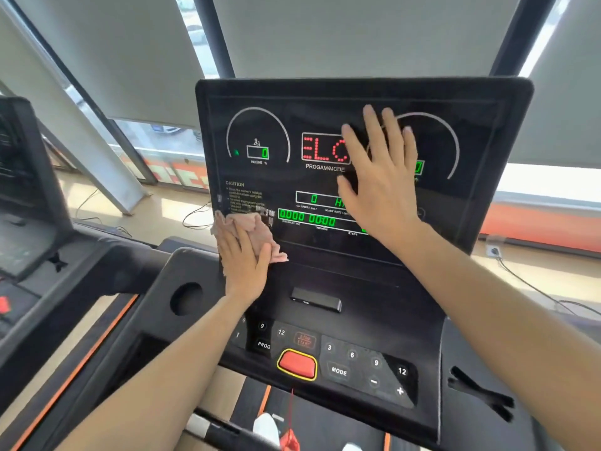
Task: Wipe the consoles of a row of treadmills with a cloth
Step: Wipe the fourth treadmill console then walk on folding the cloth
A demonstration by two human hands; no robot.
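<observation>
Left hand [244, 262] is pressing the pink cloth [260, 227] flat against the lower-left corner of the console [471, 131], just under the CAUTION text [242, 196]. Its fingers are lying fairly straight and close together over the bunched fabric, with the thumb angling out to the right. It is pushing the cloth, not pinching it, as far as the view shows. The left forearm is coming up from below, wrist roughly level with the panel's bottom edge. Key relation: nearly all of the display is lying up and to the right of the cloth, and the panel's long axis is running left to right, so the likely next sweep is going rightward along that axis. Right hand [380, 177] is sitting right in that path, palm flat on the centre-right of the screen with fingers spread and pointing up, covering part of the red readout [320, 149]. It is probably bracing the panel and would need to be lifting clear before the cloth gets there. The keypad and red stop button [297, 366] below are not being touched. Another treadmill [22, 190] is showing at the left.
</observation>
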